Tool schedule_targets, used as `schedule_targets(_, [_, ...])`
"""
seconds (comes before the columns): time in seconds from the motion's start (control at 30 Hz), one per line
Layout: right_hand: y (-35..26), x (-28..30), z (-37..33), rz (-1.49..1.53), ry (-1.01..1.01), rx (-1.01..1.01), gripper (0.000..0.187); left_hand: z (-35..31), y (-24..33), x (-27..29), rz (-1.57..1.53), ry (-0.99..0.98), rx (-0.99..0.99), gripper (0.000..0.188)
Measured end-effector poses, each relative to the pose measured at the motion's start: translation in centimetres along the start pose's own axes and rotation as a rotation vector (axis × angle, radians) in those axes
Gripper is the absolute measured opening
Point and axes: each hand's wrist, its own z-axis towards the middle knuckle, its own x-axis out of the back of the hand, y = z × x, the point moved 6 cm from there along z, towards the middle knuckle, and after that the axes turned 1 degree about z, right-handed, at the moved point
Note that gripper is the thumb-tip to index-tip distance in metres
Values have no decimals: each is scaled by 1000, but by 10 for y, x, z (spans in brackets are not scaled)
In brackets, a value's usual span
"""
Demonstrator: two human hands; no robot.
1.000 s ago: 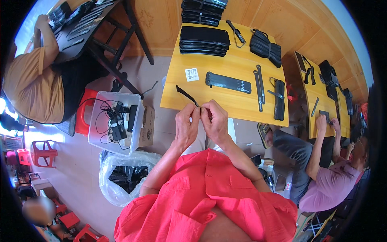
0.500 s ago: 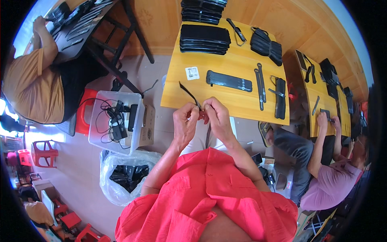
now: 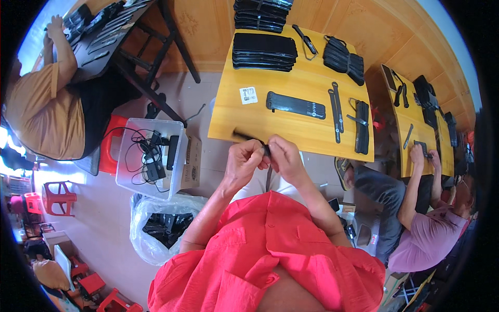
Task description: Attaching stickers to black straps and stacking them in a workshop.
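My left hand (image 3: 243, 162) and my right hand (image 3: 286, 157) meet just off the near edge of the yellow table (image 3: 228, 122). Both are closed on a thin black strap (image 3: 248, 137), whose free end sticks out up and to the left, smeared by motion. The part between my fingers is mostly hidden. Beyond my hands on the tabletop lies a flat row of black straps (image 3: 295, 105) side by side. To its right rest two single straps (image 3: 337, 112) with rounded ends, then a tied black bundle (image 3: 362, 127).
Stacked black flat pieces (image 3: 264, 52), another bundle (image 3: 343, 60) and a white label (image 3: 248, 95) are on the table. Left stand a clear plastic bin (image 3: 122, 171) with cables and a plastic bag (image 3: 138, 229). People work at a dark table and a yellow table nearby.
My hands have shifted slightly right and down and drawn closer together. The strap's free end has swung lower, from steep to flatter.
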Motion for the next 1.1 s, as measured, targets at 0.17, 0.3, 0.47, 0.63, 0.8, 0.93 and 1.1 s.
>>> schedule_targets(0.17, [-1,8,-5,582,82,-138,22,0,4,6,-287,-40,52,20])
schedule_targets(0.3, [-12,6,-6,51,167,51,24,-2,13,5,17,68,70,28])
schedule_targets(0.47, [-18,-11,-10,178,8,-3,24,-2,18,1,518,134,-30,36])
schedule_targets(0.63, [-8,-17,-11,597,4,-172,25,-7,26,-7,388,116,-63,29])
schedule_targets(0.8, [-34,-15,-13,-25,179,199,26,-10,29,-9,410,194,-86,26])
schedule_targets(0.93, [-30,-12,-13,52,299,243,25,-13,38,-22,303,202,-108,26])
schedule_targets(1.1, [-31,-9,-15,-58,368,288,28,-10,21,-15,80,112,-3,30])
